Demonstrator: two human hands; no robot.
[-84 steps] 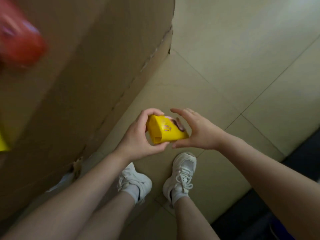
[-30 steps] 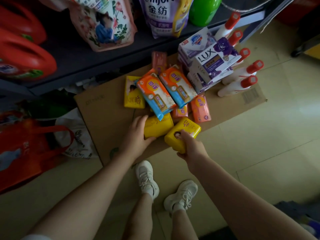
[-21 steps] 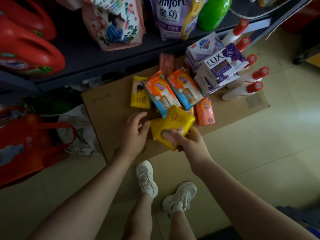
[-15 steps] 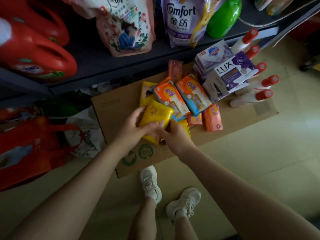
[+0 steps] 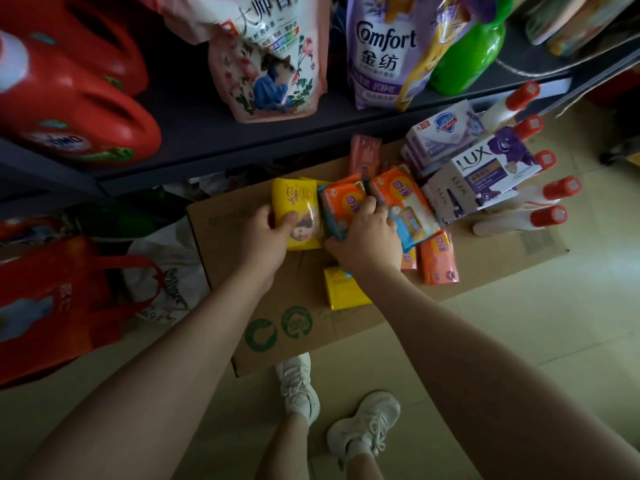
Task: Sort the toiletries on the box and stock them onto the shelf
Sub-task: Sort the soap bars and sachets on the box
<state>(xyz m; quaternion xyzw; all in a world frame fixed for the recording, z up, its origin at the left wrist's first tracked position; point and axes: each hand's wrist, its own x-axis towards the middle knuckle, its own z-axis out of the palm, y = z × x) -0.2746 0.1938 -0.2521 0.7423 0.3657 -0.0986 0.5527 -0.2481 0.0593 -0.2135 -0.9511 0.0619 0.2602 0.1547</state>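
My left hand (image 5: 265, 237) grips the yellow soap pack (image 5: 297, 213) on the cardboard box (image 5: 298, 306); my right hand (image 5: 365, 237) clutches an orange pack (image 5: 341, 202). Tugging it may topple the leaning LUX box (image 5: 485, 178).

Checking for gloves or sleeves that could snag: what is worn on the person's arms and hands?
Nothing shows on the left hand or right hand: no gloves, watch or bracelet. Both forearms are bare, with no sleeves in view.
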